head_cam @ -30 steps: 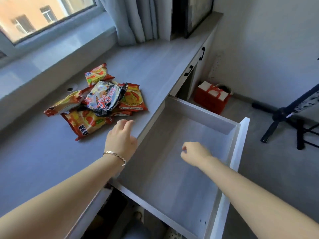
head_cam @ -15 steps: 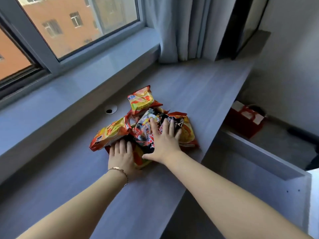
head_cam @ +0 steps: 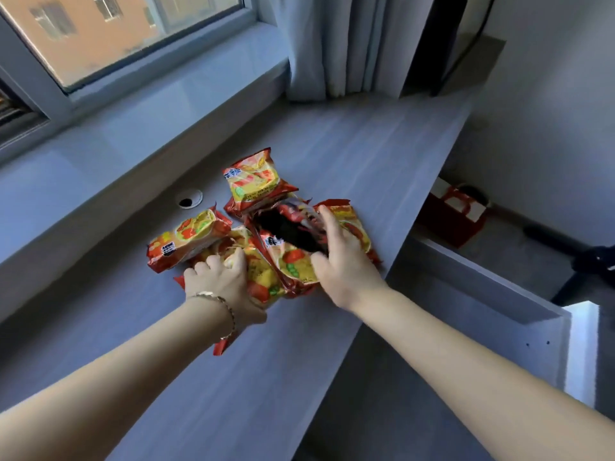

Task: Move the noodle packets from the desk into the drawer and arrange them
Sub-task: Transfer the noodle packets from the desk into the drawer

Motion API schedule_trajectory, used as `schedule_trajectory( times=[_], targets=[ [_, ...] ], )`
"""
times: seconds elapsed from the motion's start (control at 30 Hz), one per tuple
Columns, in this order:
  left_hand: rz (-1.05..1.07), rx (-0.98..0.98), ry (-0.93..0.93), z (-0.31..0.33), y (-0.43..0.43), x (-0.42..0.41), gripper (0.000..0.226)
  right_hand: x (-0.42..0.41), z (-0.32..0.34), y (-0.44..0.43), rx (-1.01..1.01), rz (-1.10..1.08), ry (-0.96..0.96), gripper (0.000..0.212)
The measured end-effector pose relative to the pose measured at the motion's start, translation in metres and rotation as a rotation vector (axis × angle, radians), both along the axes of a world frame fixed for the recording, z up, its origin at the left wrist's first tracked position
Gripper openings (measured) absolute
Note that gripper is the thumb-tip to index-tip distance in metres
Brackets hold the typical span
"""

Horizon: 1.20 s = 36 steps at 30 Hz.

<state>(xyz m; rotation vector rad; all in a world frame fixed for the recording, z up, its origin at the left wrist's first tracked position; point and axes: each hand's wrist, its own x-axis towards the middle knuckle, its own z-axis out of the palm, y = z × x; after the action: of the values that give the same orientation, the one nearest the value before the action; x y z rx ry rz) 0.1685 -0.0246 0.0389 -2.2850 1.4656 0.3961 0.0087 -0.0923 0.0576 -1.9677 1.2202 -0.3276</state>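
Note:
Several noodle packets lie in a heap on the grey desk [head_cam: 233, 377]. Most are red and yellow, such as the far packet [head_cam: 254, 181] and the left packet [head_cam: 186, 241]. A black packet [head_cam: 289, 227] lies on top. My right hand [head_cam: 342, 261] is closed around the black packet, fingers over its far edge and thumb at its near edge. My left hand [head_cam: 223, 281] grips a red and yellow packet [head_cam: 263, 277] at the near side of the heap. The open drawer [head_cam: 482, 294] is at the lower right, its inside mostly out of frame.
A window sill [head_cam: 133, 134] runs along the left, with a curtain [head_cam: 336, 44] at the back. A round cable hole [head_cam: 189, 199] sits in the desk by the heap. A red gift bag [head_cam: 456, 217] stands on the floor beyond the drawer.
Both hands came from the drawer to the heap. My right hand went from lying flat on the black packet to gripping it. My left hand closed on a near packet.

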Motion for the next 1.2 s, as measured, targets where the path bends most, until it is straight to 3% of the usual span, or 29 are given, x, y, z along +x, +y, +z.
schedule_trajectory(
  times=[0.07, 0.17, 0.27, 0.37, 0.5, 0.63, 0.77, 0.93, 1.03, 1.13, 1.2],
  targets=[
    [-0.001, 0.043, -0.067, 0.019, 0.0, -0.013, 0.111, -0.032, 0.006, 0.007, -0.009, -0.115, -0.13, 0.064],
    [-0.006, 0.077, -0.138, 0.045, 0.001, -0.043, 0.113, -0.094, -0.002, 0.019, -0.123, -0.257, -0.161, 0.066],
    [-0.06, 0.036, -0.141, 0.06, -0.002, -0.084, 0.111, -0.16, -0.038, 0.033, -0.045, -0.365, -0.036, 0.062],
    [-0.16, -0.009, -0.003, 0.054, -0.006, -0.136, 0.11, -0.212, -0.096, 0.047, 0.083, -0.451, 0.204, 0.056],
    [-0.229, -0.01, 0.238, 0.012, -0.004, -0.202, 0.104, -0.248, -0.162, 0.072, 0.239, -0.487, 0.529, 0.06],
    [-0.241, -0.008, 0.348, -0.05, 0.0, -0.244, 0.101, -0.26, -0.188, 0.087, 0.325, -0.381, 0.608, 0.068],
    [-0.119, 0.143, 0.442, -0.117, -0.003, -0.262, 0.101, -0.274, -0.195, 0.084, 0.42, -0.26, 0.653, 0.081],
    [0.017, 0.2, 0.402, -0.166, -0.012, -0.252, 0.098, -0.275, -0.184, 0.065, 0.33, -0.263, 0.643, 0.061],
    [0.025, 0.227, 0.447, -0.162, -0.021, -0.246, 0.088, -0.259, -0.164, 0.044, 0.256, -0.258, 0.592, 0.043],
    [-0.226, 0.024, 0.451, -0.126, -0.033, -0.232, 0.049, -0.225, -0.134, 0.019, 0.158, -0.26, 0.436, 0.035],
    [-0.404, -0.37, 0.482, -0.098, -0.038, -0.209, 0.029, -0.195, -0.109, 0.0, 0.026, -0.267, 0.305, 0.034]
  ],
)
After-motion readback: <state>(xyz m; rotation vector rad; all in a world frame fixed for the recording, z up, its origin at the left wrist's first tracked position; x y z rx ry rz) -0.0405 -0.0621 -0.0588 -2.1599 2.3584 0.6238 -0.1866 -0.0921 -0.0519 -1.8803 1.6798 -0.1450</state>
